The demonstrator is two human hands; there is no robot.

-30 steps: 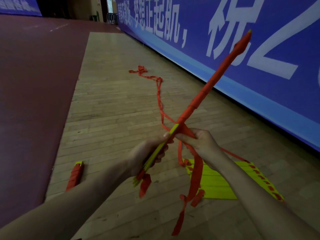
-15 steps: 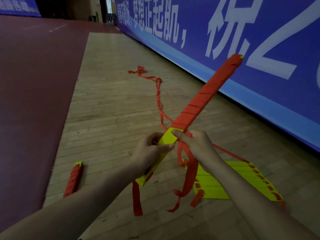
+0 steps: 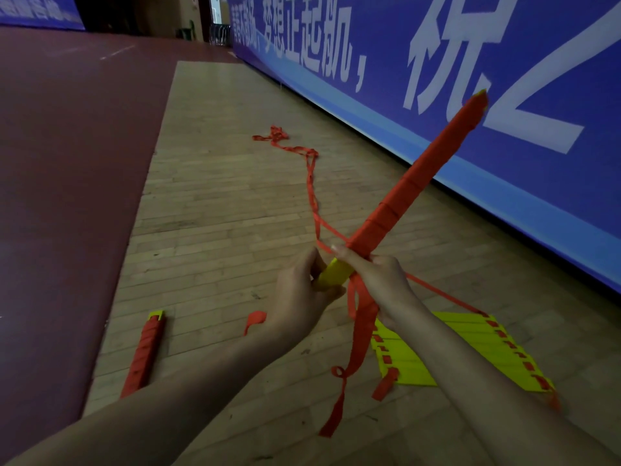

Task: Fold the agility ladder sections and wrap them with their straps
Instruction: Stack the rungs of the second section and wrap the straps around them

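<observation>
The left hand [image 3: 302, 297] holds the yellow near end of the bundle [image 3: 413, 193], fingers curled around it. The right hand [image 3: 376, 280] pinches the red strap [image 3: 361, 317] against the bundle, right where the red wrapping stops. The bundle is up in the air and tilts up to the far right, in front of the blue banner [image 3: 504, 45]. Loose strap hangs down from the hands, and more trails far across the wood floor [image 3: 218, 213]. 1 wrapped bundle [image 3: 144, 354] lies on the floor at the near left. A flat yellow ladder [image 3: 470, 351] lies on the floor at the near right.
</observation>
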